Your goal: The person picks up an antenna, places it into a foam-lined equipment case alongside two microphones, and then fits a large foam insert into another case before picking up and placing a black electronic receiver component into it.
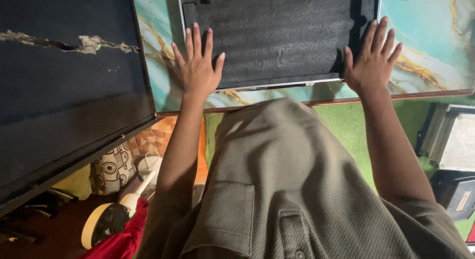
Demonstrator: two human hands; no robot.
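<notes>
A flat dark grey foam-lined panel with a thin metal frame lies on a turquoise marbled table. My left hand rests flat, fingers spread, on the panel's near left corner and the table beside it. My right hand lies flat with fingers apart at the panel's near right corner, partly on the table. Neither hand holds anything. My grey-green shirt fills the lower middle of the view.
A black cracked surface adjoins the table at left. Below it stand a small cream fan, a patterned bag and red cloth. Green flooring lies under the table edge. Grey and black boxes sit at right.
</notes>
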